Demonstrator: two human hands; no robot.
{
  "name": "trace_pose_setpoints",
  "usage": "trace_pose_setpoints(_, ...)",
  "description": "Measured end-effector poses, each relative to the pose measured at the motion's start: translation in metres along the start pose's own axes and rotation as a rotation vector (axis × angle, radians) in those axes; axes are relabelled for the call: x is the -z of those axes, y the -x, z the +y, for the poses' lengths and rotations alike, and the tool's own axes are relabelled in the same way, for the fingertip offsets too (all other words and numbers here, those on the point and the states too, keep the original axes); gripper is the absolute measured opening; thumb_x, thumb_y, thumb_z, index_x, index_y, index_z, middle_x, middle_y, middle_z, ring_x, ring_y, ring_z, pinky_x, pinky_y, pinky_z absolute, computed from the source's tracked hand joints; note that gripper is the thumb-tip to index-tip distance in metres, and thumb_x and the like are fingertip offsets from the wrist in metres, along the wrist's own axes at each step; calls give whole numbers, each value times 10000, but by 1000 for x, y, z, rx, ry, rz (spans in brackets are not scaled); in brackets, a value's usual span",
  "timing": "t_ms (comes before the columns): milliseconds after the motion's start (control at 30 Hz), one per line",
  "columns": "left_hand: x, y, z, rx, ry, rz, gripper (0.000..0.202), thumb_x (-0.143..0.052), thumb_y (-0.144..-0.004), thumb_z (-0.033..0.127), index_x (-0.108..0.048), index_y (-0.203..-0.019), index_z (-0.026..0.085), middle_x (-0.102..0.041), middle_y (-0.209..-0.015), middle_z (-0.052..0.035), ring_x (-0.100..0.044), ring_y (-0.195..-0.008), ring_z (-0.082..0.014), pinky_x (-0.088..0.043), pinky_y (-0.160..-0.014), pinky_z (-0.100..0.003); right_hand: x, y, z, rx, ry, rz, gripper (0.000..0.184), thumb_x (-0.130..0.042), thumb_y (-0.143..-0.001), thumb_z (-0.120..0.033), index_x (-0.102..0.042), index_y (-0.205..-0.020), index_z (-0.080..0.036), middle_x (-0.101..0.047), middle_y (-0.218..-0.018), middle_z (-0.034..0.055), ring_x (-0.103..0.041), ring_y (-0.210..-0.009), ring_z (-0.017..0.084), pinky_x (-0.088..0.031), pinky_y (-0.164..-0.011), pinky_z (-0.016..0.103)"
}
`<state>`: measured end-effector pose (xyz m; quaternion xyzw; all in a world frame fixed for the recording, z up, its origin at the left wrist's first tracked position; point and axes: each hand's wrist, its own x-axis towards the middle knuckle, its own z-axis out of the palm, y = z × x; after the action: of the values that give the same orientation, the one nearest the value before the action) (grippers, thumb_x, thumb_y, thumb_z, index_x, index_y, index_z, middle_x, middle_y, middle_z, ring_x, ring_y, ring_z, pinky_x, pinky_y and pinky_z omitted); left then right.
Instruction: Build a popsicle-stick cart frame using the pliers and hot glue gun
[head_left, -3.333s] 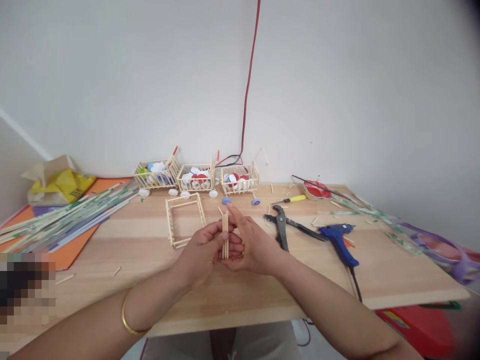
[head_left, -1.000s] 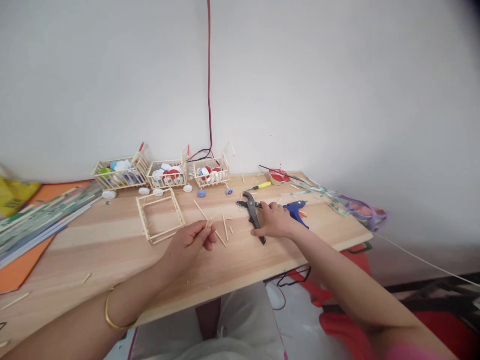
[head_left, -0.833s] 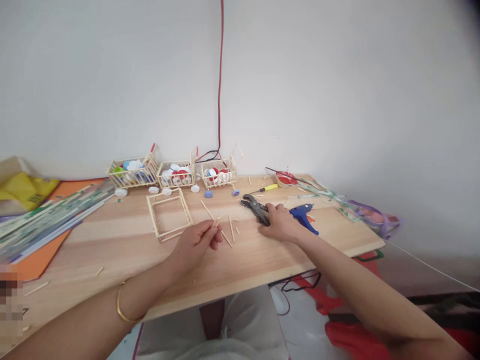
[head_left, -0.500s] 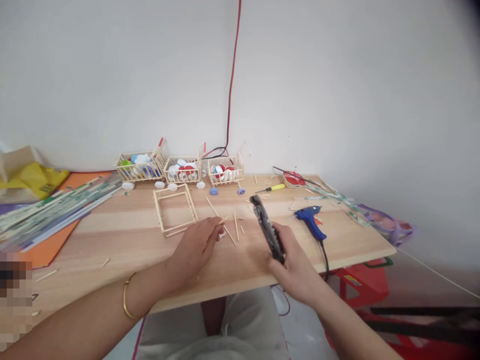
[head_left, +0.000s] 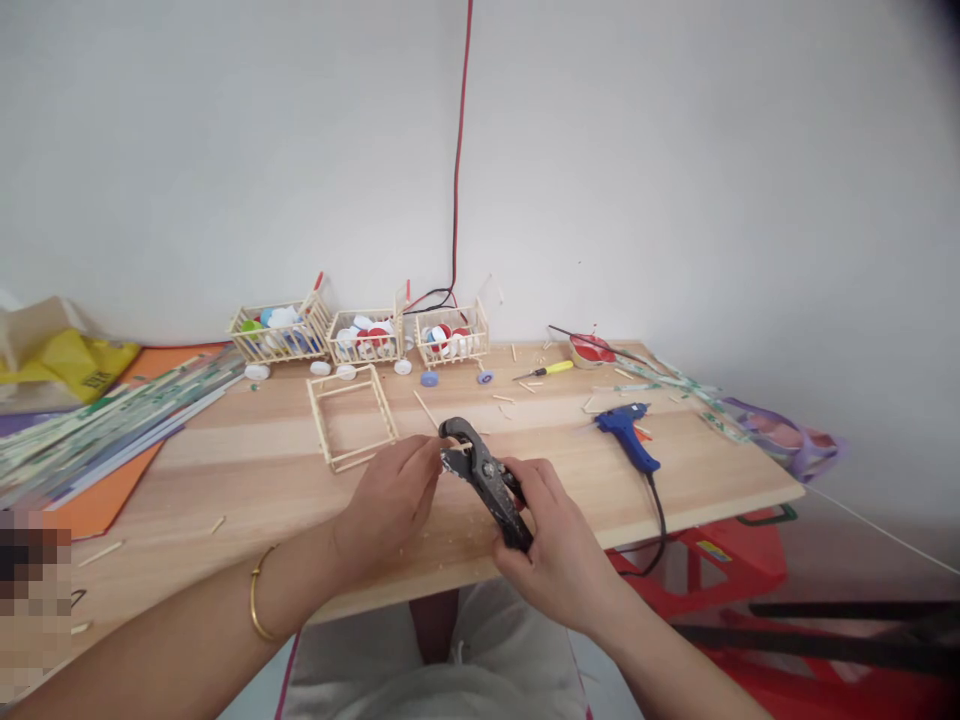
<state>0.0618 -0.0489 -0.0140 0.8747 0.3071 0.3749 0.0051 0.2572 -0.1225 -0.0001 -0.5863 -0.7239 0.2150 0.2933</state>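
Note:
My right hand (head_left: 555,540) is wrapped round the handles of black pruning shears (head_left: 491,485), whose hooked jaws point up and left. My left hand (head_left: 394,495), wearing a gold bangle, pinches a thin wooden stick (head_left: 465,447). The stick reaches between the parted jaws, and the left fingertips are right beside them. Left of the shears a rectangular wooden stick frame (head_left: 324,430) lies on the table. Another loose stick (head_left: 424,408) lies just beyond my left fingers.
Three small stick carts (head_left: 279,335) holding bottle caps stand along the wall. To the right are a blue glue gun (head_left: 628,437) with its cord, a yellow screwdriver (head_left: 551,369) and a red bowl (head_left: 592,350). Bundled sticks (head_left: 150,410) cover the left; a red stool (head_left: 697,570) stands below.
My right hand has brought the shears left and down to my left hand. The stick in my left hand is now between the jaws.

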Motion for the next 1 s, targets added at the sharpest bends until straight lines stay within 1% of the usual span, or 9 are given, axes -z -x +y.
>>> trace_pose_setpoints(200, -2, 0, -1, -10, -3, -15, 200, -364, -894, 93, -520, -1018, 111, -637, -831, -109, -596, -763, -211, -497, -678, -332, 0, 0, 3, 16, 28, 21, 569, -538, -668, -102, -443, -1216, -224, -509, -1068, 69, -548, -938, 197, -468, -847, 340)
trace_pose_setpoints(300, -2, -1, 0, -20, -24, -12, 176, -354, -897, 99, -527, -914, 127, -606, -741, -87, -560, -673, -197, -471, -603, -311, 0, 0, 5, 30, 45, 24, 515, -539, -690, -110, -463, -1187, -217, -527, -1046, 66, -546, -939, 197, -460, -841, 328)
trace_pose_setpoints(367, -2, -1, 0, -30, -38, -10, 183, -346, -901, 104, -524, -876, 141, -581, -695, -68, -529, -624, -185, -447, -562, -293, 0, -1, 5, 44, 58, 25, 453, -540, -713, -131, -479, -1154, -213, -541, -1017, 63, -552, -926, 196, -458, -824, 318)
trace_pose_setpoints(533, 0, -2, 1, -91, -97, 24, 164, -373, -900, 108, -531, -874, 138, -574, -692, -67, -516, -631, -180, -437, -572, -286, 1, -5, 5, 27, 173, -2, 323, -537, -761, -221, -496, -1081, -213, -562, -948, 58, -571, -837, 203, -443, -719, 303)
trace_pose_setpoints(667, 0, -2, 0, -105, -126, 33, 167, -371, -905, 111, -536, -897, 134, -577, -701, -68, -528, -641, -181, -430, -573, -285, 3, -10, 7, 35, 285, -47, 209, -521, -796, -306, -489, -979, -210, -594, -880, 44, -582, -788, 206, -392, -644, 278)
trace_pose_setpoints(733, -2, -1, -1, -79, -124, 3, 171, -366, -907, 117, -535, -892, 135, -578, -700, -67, -538, -650, -186, -432, -576, -289, 5, -14, 9, 49, 336, -60, 192, -504, -819, -362, -480, -929, -206, -611, -838, 41, -589, -767, 207, -366, -628, 273)
trace_pose_setpoints(833, -5, 1, -2, -23, -109, -60, 177, -358, -905, 114, -532, -892, 144, -594, -737, -75, -548, -681, -193, -445, -610, -305, 9, -20, 14, 70, 408, -99, 242, -476, -841, -437, -480, -895, -202, -620, -781, 39, -594, -739, 207, -335, -608, 269)
trace_pose_setpoints(1000, -8, 4, 0, 113, -69, -170, 208, -337, -897, 111, -529, -962, 159, -615, -787, -67, -571, -714, -196, -471, -647, -321, 17, -31, 22, 140, 508, -165, 310, -455, -844, -486, -501, -897, -184, -616, -806, 62, -578, -740, 203, -329, -621, 266)
